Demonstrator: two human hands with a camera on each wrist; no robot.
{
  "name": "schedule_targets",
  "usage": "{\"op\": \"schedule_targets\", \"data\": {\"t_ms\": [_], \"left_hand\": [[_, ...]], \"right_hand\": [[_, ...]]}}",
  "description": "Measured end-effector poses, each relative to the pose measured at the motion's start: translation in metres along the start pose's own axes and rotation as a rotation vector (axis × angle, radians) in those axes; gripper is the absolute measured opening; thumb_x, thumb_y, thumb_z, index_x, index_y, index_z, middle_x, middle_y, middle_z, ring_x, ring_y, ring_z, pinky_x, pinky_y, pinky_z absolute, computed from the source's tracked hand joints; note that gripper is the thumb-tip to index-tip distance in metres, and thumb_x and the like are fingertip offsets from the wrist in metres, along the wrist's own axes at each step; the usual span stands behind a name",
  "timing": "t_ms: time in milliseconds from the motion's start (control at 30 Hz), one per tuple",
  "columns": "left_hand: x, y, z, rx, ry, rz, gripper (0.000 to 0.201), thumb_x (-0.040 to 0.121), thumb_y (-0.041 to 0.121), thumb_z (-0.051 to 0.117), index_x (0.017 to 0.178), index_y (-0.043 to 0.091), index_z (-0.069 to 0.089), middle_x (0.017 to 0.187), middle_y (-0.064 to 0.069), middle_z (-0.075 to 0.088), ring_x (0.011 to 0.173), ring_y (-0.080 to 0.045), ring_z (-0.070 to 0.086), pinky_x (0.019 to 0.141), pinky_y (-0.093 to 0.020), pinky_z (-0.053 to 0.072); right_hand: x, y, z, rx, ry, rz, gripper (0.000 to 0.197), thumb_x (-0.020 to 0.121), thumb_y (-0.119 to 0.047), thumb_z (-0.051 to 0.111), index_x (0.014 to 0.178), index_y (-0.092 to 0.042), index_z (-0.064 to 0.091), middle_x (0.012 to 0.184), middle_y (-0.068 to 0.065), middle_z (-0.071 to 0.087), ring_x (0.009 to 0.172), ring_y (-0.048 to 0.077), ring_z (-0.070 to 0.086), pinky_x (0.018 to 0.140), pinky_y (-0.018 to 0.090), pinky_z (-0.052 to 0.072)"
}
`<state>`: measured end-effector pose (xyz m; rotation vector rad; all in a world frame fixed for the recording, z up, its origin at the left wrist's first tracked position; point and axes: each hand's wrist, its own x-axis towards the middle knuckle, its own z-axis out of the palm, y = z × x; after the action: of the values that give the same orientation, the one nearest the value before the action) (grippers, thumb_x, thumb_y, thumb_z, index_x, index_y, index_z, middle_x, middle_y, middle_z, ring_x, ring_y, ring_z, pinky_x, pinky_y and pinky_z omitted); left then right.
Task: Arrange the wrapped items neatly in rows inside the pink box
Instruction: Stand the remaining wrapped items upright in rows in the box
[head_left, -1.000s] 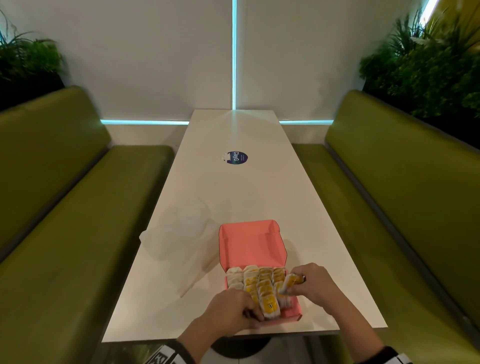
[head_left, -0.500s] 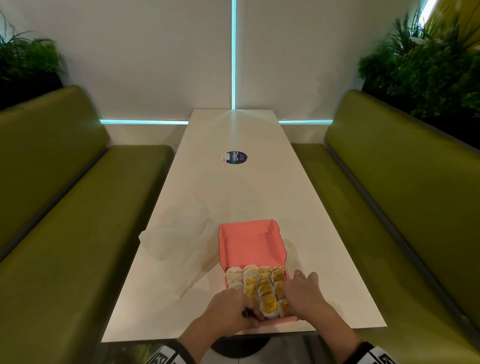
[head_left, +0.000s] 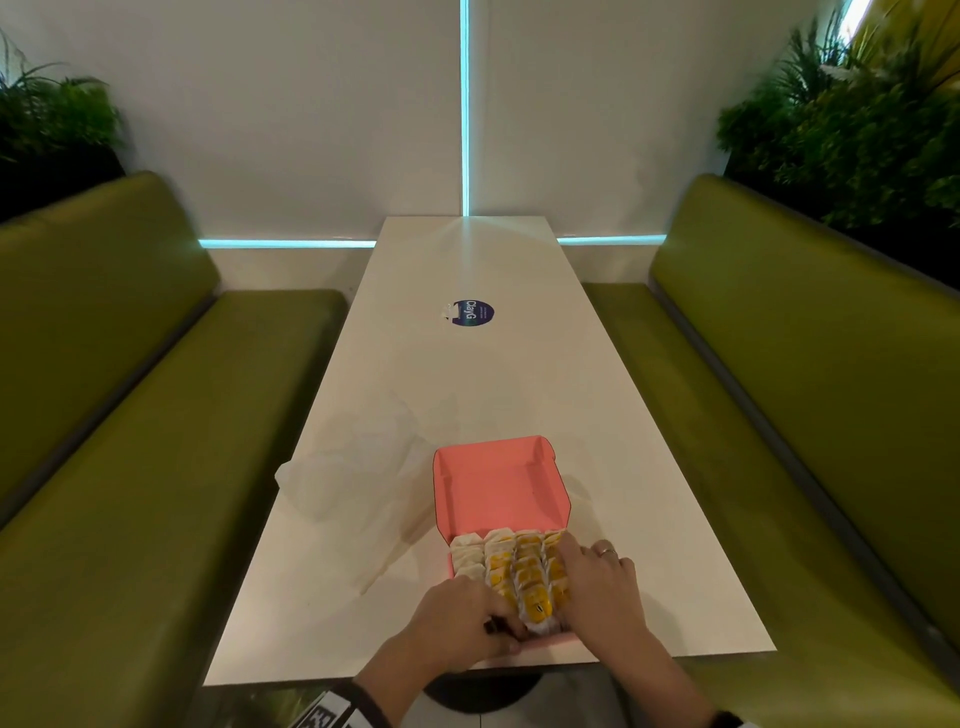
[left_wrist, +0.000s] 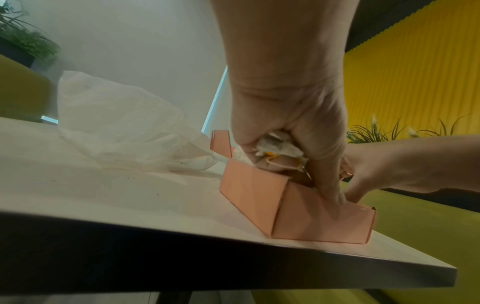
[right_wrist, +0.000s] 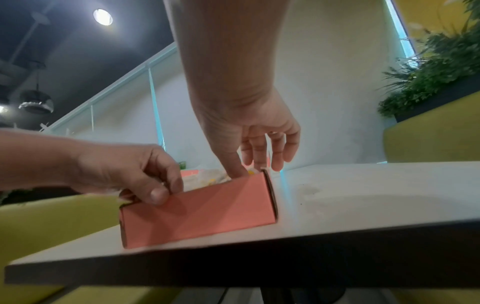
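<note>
Four rows of wrapped items (head_left: 519, 574) fill the near tray of the pink box (head_left: 498, 488), which sits at the near edge of the white table (head_left: 467, 395) with its lid standing open behind; a crumpled clear plastic bag (head_left: 353, 467) lies just left of the box. At left, the left hand (head_left: 467, 618) curls over the near left corner: its thumb presses the outside of the front wall while its fingers fold round a wrapped item at the near end of the rows, so this hand both holds an item and steadies the box. In the centre, the leftmost row shows pale wrappers and the other rows show yellow print, all packed edge to edge. At right, the right hand (head_left: 597, 587) lies with its fingers spread and nearly straight over the right-hand row, touching the wrappers and holding nothing. The step in hand appears to be seating the last items and levelling the rows. It is done well by keeping the left thumb braced so the light card box does not slide off the table edge, pressing with flat fingers rather than fingertips so the wrappers do not crush or pop up, and sweeping each row towards the wall to close gaps. Whether any item remains outside the box cannot be told.
</note>
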<state>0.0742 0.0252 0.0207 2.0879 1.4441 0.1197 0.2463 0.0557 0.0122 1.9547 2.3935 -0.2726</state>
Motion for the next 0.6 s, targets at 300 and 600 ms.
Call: {"op": "schedule_targets", "data": {"t_ms": [300, 600], "left_hand": [[0.000, 0.000, 0.000, 0.022, 0.013, 0.007, 0.025, 0.088, 0.038, 0.060, 0.110, 0.032, 0.068, 0.112, 0.011, 0.067, 0.103, -0.010, 0.058, 0.081, -0.015, 0.039], [0.000, -0.001, 0.002, 0.048, 0.009, -0.001, 0.024, 0.088, 0.037, 0.059, 0.110, 0.034, 0.068, 0.112, 0.012, 0.066, 0.103, -0.010, 0.056, 0.081, -0.018, 0.039]], "right_hand": [[-0.006, 0.005, -0.027, -0.045, -0.092, -0.082, 0.022, 0.090, -0.016, 0.036, 0.086, -0.029, 0.054, 0.099, -0.004, 0.059, 0.113, 0.019, 0.040, 0.088, 0.038, 0.030], [-0.003, -0.003, 0.001, -0.055, -0.257, 0.048, 0.035, 0.097, -0.021, 0.031, 0.123, -0.024, 0.055, 0.129, 0.004, 0.054, 0.128, 0.024, 0.034, 0.098, 0.038, 0.035]]}}
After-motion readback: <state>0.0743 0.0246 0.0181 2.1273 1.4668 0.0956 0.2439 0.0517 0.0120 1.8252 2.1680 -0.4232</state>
